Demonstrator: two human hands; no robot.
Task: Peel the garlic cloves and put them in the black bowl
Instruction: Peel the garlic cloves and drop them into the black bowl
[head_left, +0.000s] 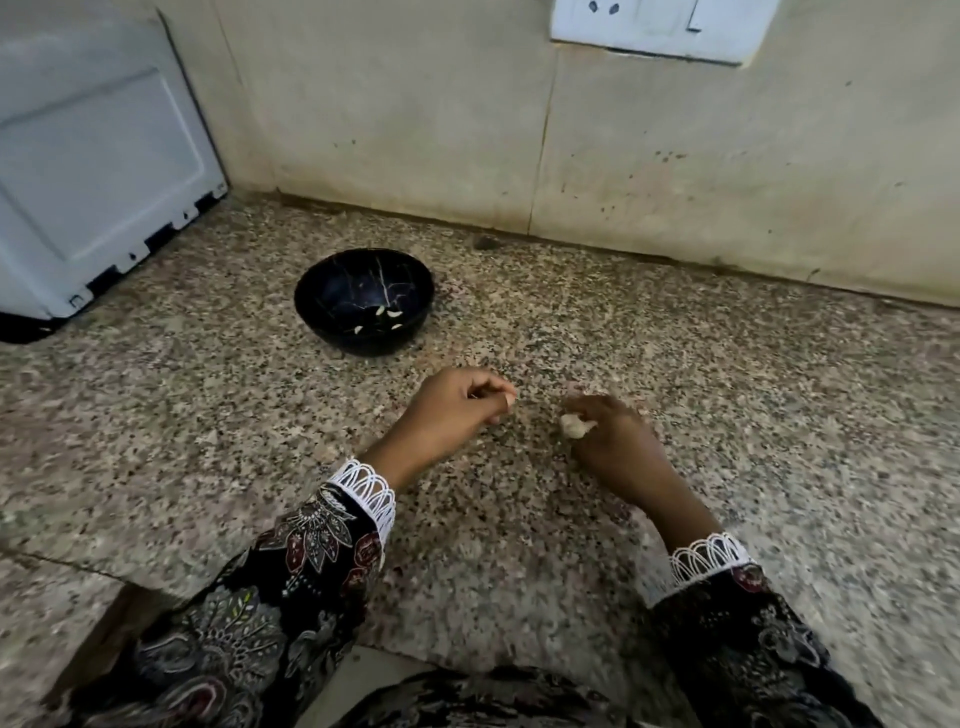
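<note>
The right hand (608, 436) is holding a lump of garlic (575, 425) just above the desk (727, 395). Its fingers are curling round the lump, so this grip is pinching the garlic. The left hand (457, 402) is hanging a little way to the side, not touching the right one. Its fingertips are pressing together, and something tiny and pale may be sitting between them, but it is too small to tell if it is a clove or a bit of skin.

Things could go wrong from here. The garlic is small and its skin is thin and dry, so it could be slipping out of the fingers and rolling away on the speckled desk, where it would be hard to find. Bits of skin could be sticking to a clove and going into the bowl with it. The black bowl (363, 301) is sitting well apart from both hands, nearer the wall, so a tossed clove could be missing it or bouncing off the rim.

The garlic in the right hand is looking pale, lumpy and papery, so it is probably not peeled yet. A few peeled cloves (387, 317) are already lying in the bottom of the bowl, small, curved and creamy white against the dark inside.
</note>
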